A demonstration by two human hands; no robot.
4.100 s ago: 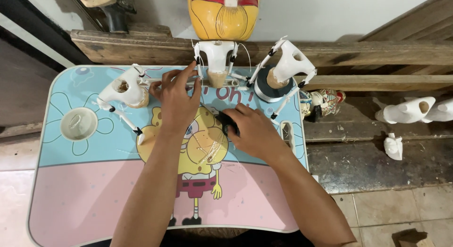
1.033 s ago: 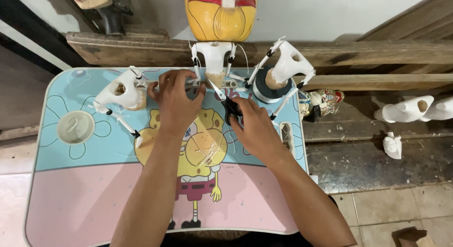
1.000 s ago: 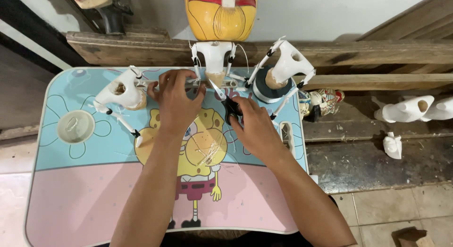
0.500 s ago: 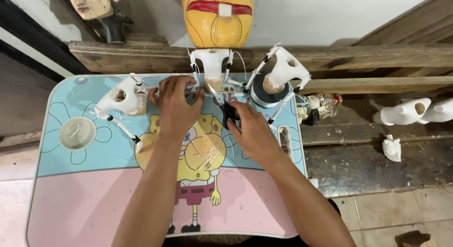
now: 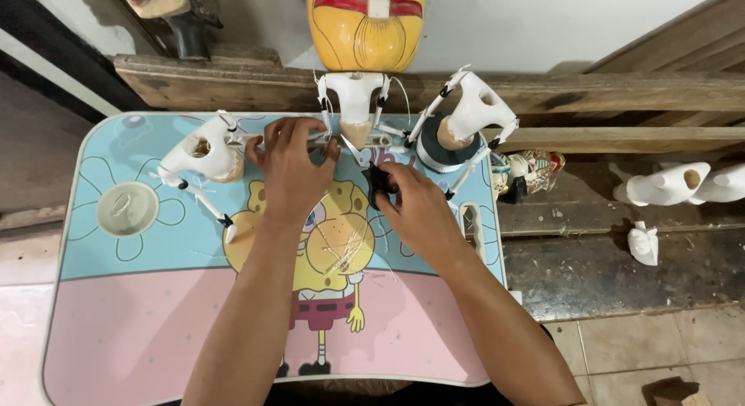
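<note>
Two bare forearms reach up from the lower edge across a small cartoon-printed table, converging toward its far rim. The left hand lies palm down with knuckles arched, its fingers curled over a thin grey rod that runs sideways along the table's 12 o'clock edge; the grip is closed around the rod. The right hand, at about 4 o'clock from the left and just beside it, bends at the wrist, thumb and fingers pinching a small black object against the tabletop. Directly at 12 o'clock from the hands, a white unpainted puppet torso stands touching the rod. Another white torso lies at 9 o'clock of the left hand, and a third rests on a round dark stand at 2 o'clock. A yellow carved mask hangs above.
</note>
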